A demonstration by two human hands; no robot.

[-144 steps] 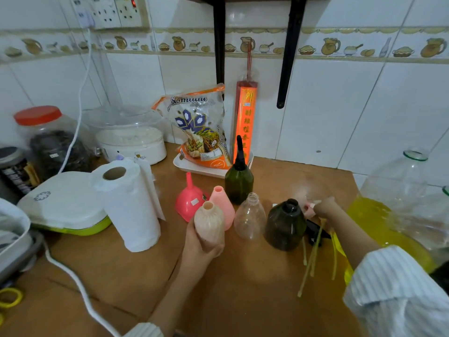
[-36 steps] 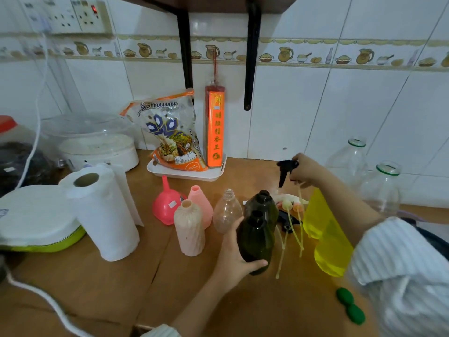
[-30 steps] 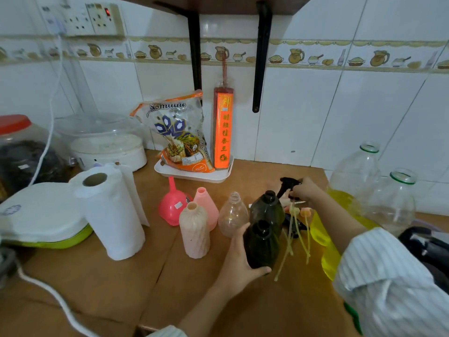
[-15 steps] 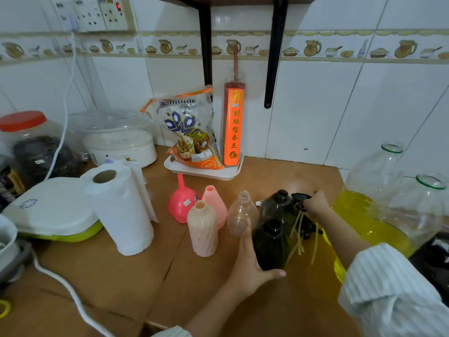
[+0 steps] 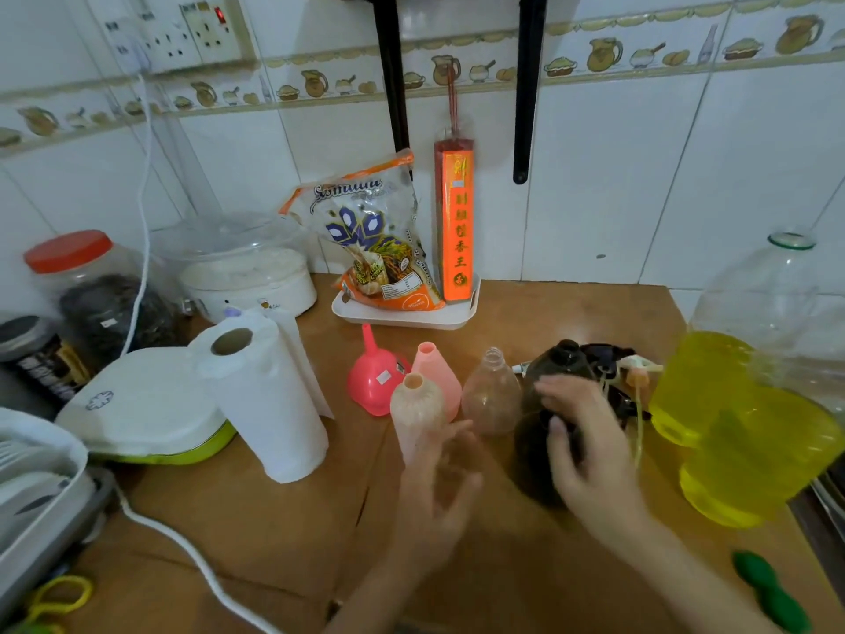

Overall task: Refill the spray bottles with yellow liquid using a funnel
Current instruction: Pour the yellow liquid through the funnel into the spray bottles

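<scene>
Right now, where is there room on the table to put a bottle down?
Bare wood lies at the front, between the white cable and the left hand, and at the back, between the white tray and the big jug of yellow liquid. It is crowded around the pink funnel and the dark bottles.

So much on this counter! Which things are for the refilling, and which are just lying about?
For the job: funnel, pink bottle, beige bottle, clear bottle, dark bottles, oil jugs, spray heads.

Lying about: paper roll, snack bag, red-lid jar, green caps.
</scene>
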